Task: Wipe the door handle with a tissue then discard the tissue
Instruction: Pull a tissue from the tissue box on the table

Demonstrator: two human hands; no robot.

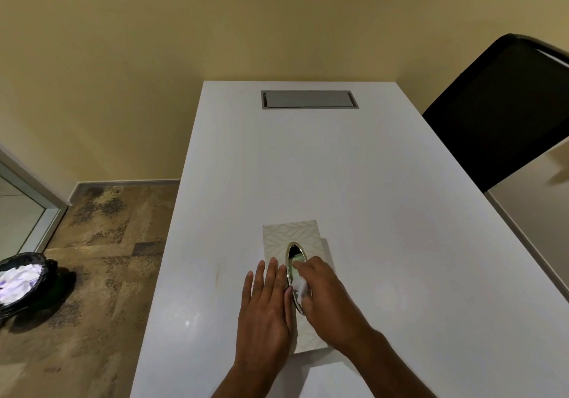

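The right hand's fingers (303, 269) pinch together on a wisp of tissue (301, 286) in the tissue box (292, 234) opening, while the left hand (266, 305) lies flat, fingers straight and side by side, steadying the box on the worktop (354, 166). The tissue looks light, soft and tearable, so probably best pinched near its middle fold and drawn out slowly.

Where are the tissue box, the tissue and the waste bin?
tissue box (291, 232): head view, on its patterned top.
tissue (301, 286): head view, on the white wad.
waste bin (46, 263): head view, on its black rim.
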